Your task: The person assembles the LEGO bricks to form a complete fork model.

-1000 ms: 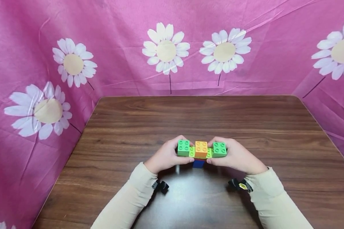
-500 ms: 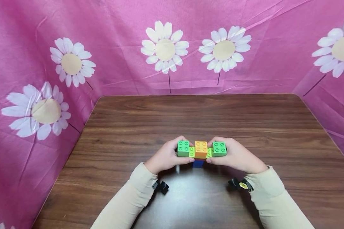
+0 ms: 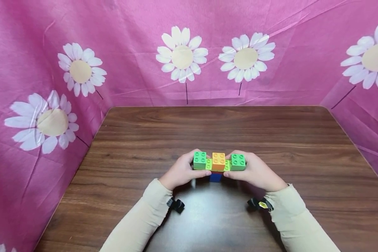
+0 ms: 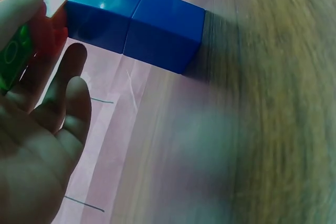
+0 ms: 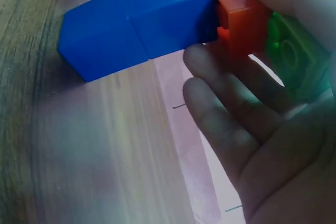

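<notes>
A structure of toy building bricks stands upright at the middle of the table. Two blue bricks (image 4: 137, 22) form its column, and a red brick (image 5: 242, 19) sits above them. Over that lies a lime-green layer (image 3: 209, 163), topped by an orange brick (image 3: 218, 161) between a left green brick (image 3: 200, 160) and a right green brick (image 3: 238, 161). My left hand (image 3: 185, 170) grips the left end, its thumb along the near side. From the other side, my right hand (image 3: 254, 171) holds the right end the same way. Both hands' lower fingers extend beneath the ends, beside the column.
The brown wood-grain table (image 3: 145, 133) spreads around the hands. A pink curtain (image 3: 129, 45) with white daisies hangs behind it and along both sides. Black wrist-worn devices (image 3: 176, 205) sit at both cuffs.
The brick structure has shifted slightly left and away from me, with both hands still gripping it. My right hand and forearm have moved a little left. The head view has tilted slightly.
</notes>
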Motion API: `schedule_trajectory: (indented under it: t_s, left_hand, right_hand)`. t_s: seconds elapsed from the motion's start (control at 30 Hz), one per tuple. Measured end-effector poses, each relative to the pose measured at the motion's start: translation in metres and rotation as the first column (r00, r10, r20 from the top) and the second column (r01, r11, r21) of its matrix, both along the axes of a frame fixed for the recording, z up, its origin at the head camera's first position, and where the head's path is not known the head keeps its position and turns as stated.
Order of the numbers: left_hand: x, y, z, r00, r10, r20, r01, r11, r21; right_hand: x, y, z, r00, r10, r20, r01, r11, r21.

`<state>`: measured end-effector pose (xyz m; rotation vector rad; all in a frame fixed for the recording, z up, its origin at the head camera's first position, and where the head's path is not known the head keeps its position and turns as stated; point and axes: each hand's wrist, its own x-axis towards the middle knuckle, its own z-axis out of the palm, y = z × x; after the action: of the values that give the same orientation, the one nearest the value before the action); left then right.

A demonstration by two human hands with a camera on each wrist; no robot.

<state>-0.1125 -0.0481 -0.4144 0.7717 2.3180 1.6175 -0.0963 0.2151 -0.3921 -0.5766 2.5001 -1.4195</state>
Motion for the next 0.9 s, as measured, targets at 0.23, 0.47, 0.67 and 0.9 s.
schedule_trajectory:
  t_s: [0.23, 0.47, 0.67, 0.9]
  left_hand:
    - [-0.003, -0.004, -0.001, 0.998, 0.057, -0.02, -0.057, 0.998, 0.006]
    - [-0.004, -0.007, 0.0, 0.998, 0.056, -0.022, -0.056, 0.998, -0.004]
    - [0.0, -0.015, 0.012, 0.995, 0.056, -0.085, -0.064, 0.993, -0.095]
    - [0.003, -0.026, 0.029, 0.946, 0.023, -0.323, -0.099, 0.97, -0.221]
  right_hand:
    - [-0.002, -0.007, -0.002, 0.998, -0.045, -0.036, 0.045, 0.999, -0.003]
    - [-0.002, -0.006, 0.001, 0.998, -0.057, -0.02, 0.057, 0.998, -0.001]
    - [0.003, -0.002, 0.011, 0.995, -0.04, -0.086, 0.038, 0.999, -0.024]
    - [0.015, 0.004, 0.022, 0.926, -0.025, -0.376, 0.07, 0.992, 0.108]
